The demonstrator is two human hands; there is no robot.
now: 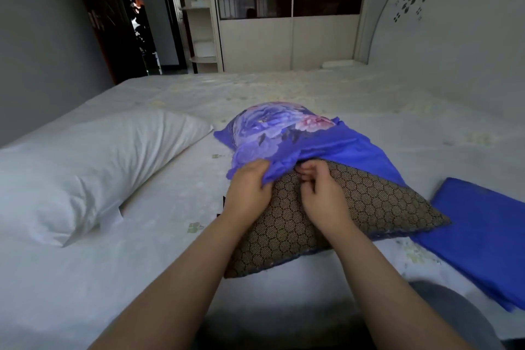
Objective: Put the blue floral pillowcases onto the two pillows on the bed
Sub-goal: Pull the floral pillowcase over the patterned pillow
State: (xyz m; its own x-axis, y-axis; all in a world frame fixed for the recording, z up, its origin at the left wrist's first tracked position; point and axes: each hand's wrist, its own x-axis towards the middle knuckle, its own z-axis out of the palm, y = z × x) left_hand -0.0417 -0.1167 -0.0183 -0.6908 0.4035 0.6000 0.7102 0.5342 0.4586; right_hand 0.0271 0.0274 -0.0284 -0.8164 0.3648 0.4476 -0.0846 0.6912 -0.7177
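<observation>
Head view: a bed seen from above and behind two bare forearms.
Brown pillow: a pillow with a honeycomb mesh pattern (pixel 355 207) lies in the middle of the bed, its far half inside a pillowcase, its near half bare.
Floral pillowcase: blue with purple and pink flowers (pixel 272 128), bunched over the pillow's far end, its open edge gathered across the pillow's middle.
Left hand: (pixel 250 182) fingers curled round a bunch of the pillowcase's open edge, gripping it.
Right hand: (pixel 321 182) on the pillow's top just beside the left, fingers curled at the cloth's edge; whether it pinches the cloth I cannot tell.
Second pillowcase: plain blue side up (pixel 483 224), lying flat just right of the brown pillow.
White pillow: (pixel 93 167) bare, left of the brown pillow, apart from it.
Bed: pale sheet with a faint print (pixel 397 111).
Headboard: white, with dark flower cut-outs (pixel 443 28), at right.
Wardrobe: pale sliding doors with a dark band (pixel 289 8), beyond the bed.
</observation>
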